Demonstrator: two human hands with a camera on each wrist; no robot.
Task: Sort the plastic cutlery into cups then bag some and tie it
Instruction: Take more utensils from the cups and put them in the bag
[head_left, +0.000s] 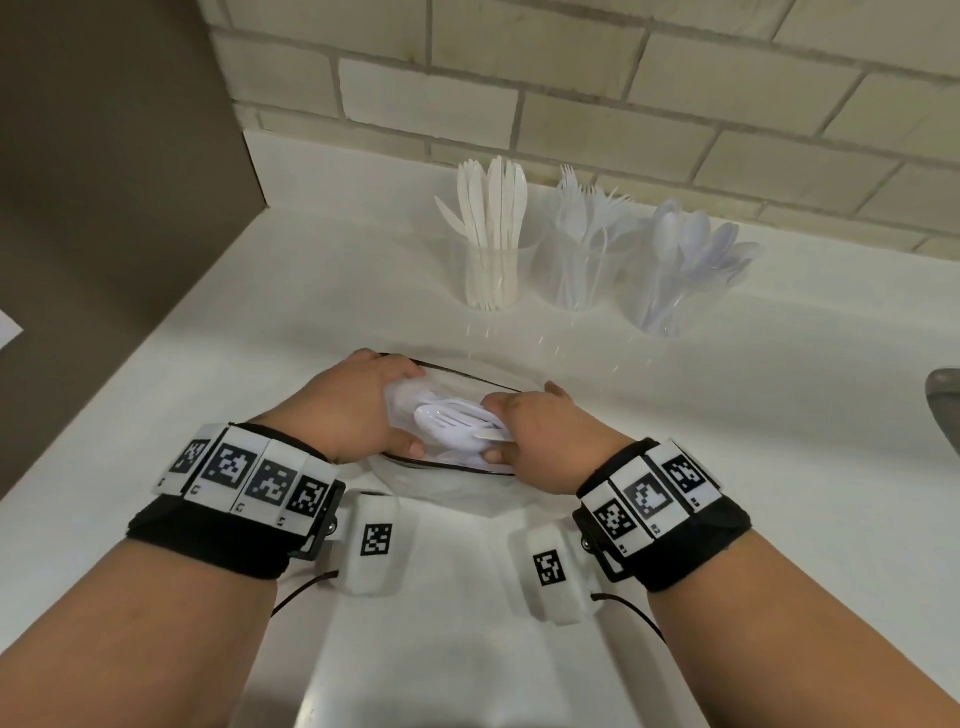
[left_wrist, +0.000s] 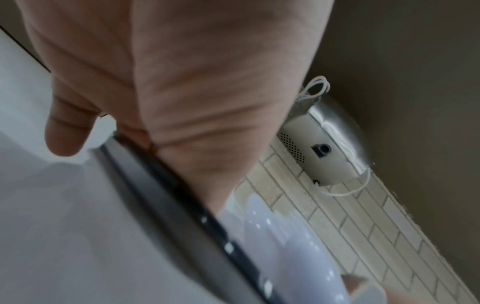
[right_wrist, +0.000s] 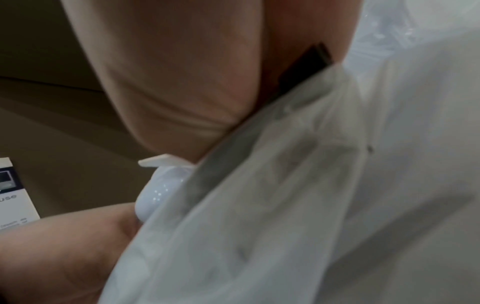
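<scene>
I have both hands at the clear bag's mouth: my left hand (head_left: 358, 405) grips its rim to hold it open, my right hand (head_left: 540, 431) clutches a cutlery bundle (head_left: 457, 423) half inside the bag (head_left: 447, 483) — three sorted cups (head_left: 491, 275) stand behind on the tabletop (head_left: 322, 291).

Three clear cups (head_left: 574, 270) of cutlery are lined along the back edge of the counter (head_left: 322, 312), against the tiled wall (head_left: 571, 88). A strip of bare counter is left between the cups and the bag (head_left: 457, 483) near the front edge. The left side is closed off by a brown panel (head_left: 104, 182); open surface is seen toward the right edge.
</scene>
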